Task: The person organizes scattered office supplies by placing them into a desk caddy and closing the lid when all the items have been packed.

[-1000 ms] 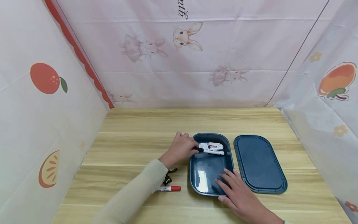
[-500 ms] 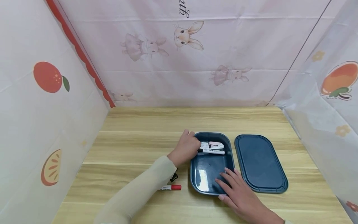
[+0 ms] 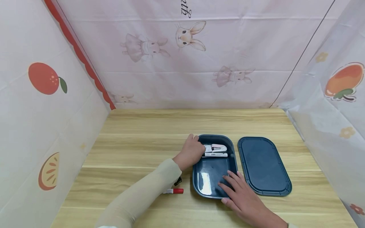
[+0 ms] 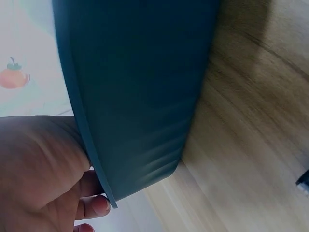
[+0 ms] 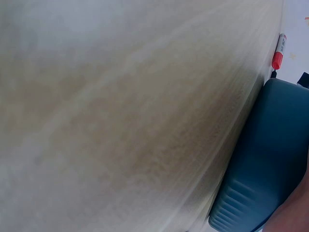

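Blue box (image 3: 211,167) sits uncovered on the wood-grain table (image 3: 154,126), right of centre, both hands at it. Left hand (image 3: 190,152) lies over the rim at the far left corner, fingers bent; whether they grip anything is hidden by the hand itself, and cannot be told. White pen (image 3: 218,155) lies crosswise in the far part of the box, its left end running up to that hand. Just beyond the pen, a pale pink-and-white gadget (image 3: 219,148); next to it on the left, a small white piece (image 3: 208,148) partly covered by the hand. Right hand (image 3: 242,198) is released, fingers spread and loosely extended over the near right rim, thumb outside the near edge. Near part of the box floor bare, with a bright glare patch. Blue lid (image 3: 265,166) flat on the table, just beside the box's right wall. Left sleeve (image 3: 142,190) crosses the table's left side and blocks the view there: red-capped marker (image 3: 174,191) shows only its cap end, and a small black item (image 3: 178,181) pokes out beyond it, kind unclear. In the left wrist view the box's outer wall screens the contents. Rabbit-print cloth (image 3: 171,79) stands behind the table.
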`<state>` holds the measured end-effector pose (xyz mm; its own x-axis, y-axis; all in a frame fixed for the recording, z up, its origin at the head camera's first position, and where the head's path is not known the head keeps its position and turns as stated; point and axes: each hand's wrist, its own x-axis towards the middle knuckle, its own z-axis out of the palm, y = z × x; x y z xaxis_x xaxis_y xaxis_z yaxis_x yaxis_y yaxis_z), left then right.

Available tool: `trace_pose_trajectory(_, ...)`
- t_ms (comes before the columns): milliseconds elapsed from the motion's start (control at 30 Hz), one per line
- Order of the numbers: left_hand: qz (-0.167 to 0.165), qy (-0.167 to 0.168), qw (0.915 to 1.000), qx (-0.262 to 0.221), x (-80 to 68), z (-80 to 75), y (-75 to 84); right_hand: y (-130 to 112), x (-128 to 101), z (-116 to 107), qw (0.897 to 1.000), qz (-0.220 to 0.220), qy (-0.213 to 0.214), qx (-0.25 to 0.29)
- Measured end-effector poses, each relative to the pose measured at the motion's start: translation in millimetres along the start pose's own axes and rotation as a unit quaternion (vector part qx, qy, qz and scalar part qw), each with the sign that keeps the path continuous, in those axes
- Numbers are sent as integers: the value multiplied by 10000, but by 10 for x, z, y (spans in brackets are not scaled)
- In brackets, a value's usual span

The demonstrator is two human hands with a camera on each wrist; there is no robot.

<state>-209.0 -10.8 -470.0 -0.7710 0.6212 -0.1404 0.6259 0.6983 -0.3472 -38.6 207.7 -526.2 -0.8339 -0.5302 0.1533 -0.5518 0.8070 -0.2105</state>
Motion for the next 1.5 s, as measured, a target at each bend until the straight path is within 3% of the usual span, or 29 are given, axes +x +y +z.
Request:
trace_pose_trajectory(333,87,303,9995,-94,-34,49,-21,-22,9,9,10000,0,-3,15)
trace_pose_trajectory(667,138,398,9991,-100,-38,45,-7,-41,15,1,9999,-91,82,-1)
trace_pose_trajectory(833,162,738,9963,-404,-51,24,-22,-45,19,-1,9999,-81,73,-11)
trace_pose_trajectory(1067,361,1310,9852,-1049,-93,-40,-54,-58,21,-16,10000,-15,-22,-11)
trace_pose_trajectory(1300,457,1185,9793,-1574,-177,-23,-80,-65,18,-24,9998,92,-160,49)
trace_pose_trajectory(1500,453,1164,9775,-1697,-283,46,-129,-52,12,0,9999,77,-107,28)
